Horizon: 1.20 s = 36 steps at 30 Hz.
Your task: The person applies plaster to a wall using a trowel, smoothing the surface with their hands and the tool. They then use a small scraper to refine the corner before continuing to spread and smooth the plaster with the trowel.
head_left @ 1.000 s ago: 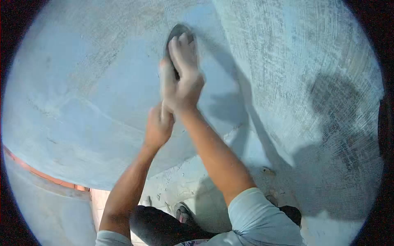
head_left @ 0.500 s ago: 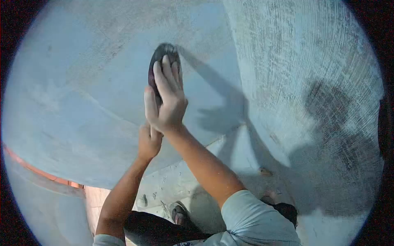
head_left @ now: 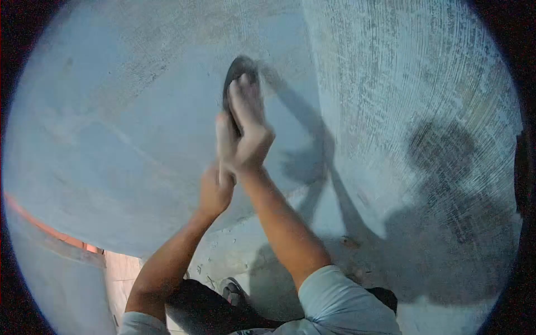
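Note:
My right hand (head_left: pixel 251 134) lies flat on the back of a dark, long, round-tipped tool (head_left: pixel 241 66). Its fingers stretch toward the tip, with the thumb along the left side. Just below, my left hand (head_left: pixel 216 187) is closed in a fist around the tool's lower end, close to the right wrist. The tool rests against a smooth, blue-grey plastered surface (head_left: pixel 162 100); its underside is hidden. Both hands look dusty and somewhat blurred.
A rough, streaked wall (head_left: pixel 379 72) meets the smooth surface at a corner on the right and carries my shadow. Below, a sandalled foot (head_left: pixel 231 290) stands on the floor. An orange-red strip (head_left: pixel 50 229) runs along the lower-left edge.
Both hands and the dark tool have shifted a little to the right across the smooth surface. The grip looks the same.

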Available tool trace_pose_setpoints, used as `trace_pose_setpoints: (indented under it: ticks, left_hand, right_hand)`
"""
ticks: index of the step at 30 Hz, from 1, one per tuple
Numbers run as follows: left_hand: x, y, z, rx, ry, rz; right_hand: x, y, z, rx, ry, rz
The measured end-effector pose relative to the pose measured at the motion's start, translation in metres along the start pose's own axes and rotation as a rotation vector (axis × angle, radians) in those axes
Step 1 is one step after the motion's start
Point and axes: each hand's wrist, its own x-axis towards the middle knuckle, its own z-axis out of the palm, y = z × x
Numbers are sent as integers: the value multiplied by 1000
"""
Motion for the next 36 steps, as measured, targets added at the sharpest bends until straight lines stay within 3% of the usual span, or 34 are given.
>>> trace_pose_setpoints:
  ticks: [3, 6, 7, 9, 13, 17, 20, 24, 27, 28, 29, 30, 32, 34, 36]
  left_hand:
    - [-15, -16, -16, 1, -20, 13]
    - [25, 10, -7, 102, -41, 49]
    - [50, 30, 0, 157, -41, 54]
    - [91, 59, 16, 50, -99, 53]
    - [54, 27, 11, 85, -102, 40]
    - [-9, 2, -12, -73, -109, -252]
    - [14, -5, 8, 50, -51, -57]
    - [80, 41, 23, 2, -85, 44]
    - [69, 27, 24, 72, -128, -55]
    - [44, 12, 20, 65, -42, 50]
    - [15, -8, 15, 17, -5, 44]
    - [-13, -28, 10, -30, 32, 40]
    - [-23, -38, 7, -103, -9, -81]
    - [-20, -26, 0, -64, -55, -101]
    - [26, 3, 8, 31, -78, 28]
  right_hand:
    - [-32, -9, 10, 22, -30, 4]
    - [19, 9, 4, 15, 66, -61]
    - [43, 12, 6, 118, 152, 32]
    - [85, 36, -10, -117, 180, -132]
    - [50, 18, -4, -36, 101, 15]
    - [-17, 1, 3, -30, -26, -19]
    - [7, 11, -2, -30, -13, -52]
    - [80, 26, -16, -38, 119, 31]
    - [59, 22, -10, -219, 74, -24]
    - [38, 18, -6, -143, 33, -15]
    - [11, 6, 4, -6, 12, 108]
    - [-12, 2, 0, -120, -77, -24]
    - [-49, -3, 3, -65, -86, 21]
    - [-34, 0, -6, -82, -78, 18]
    - [12, 19, -5, -55, 78, 6]
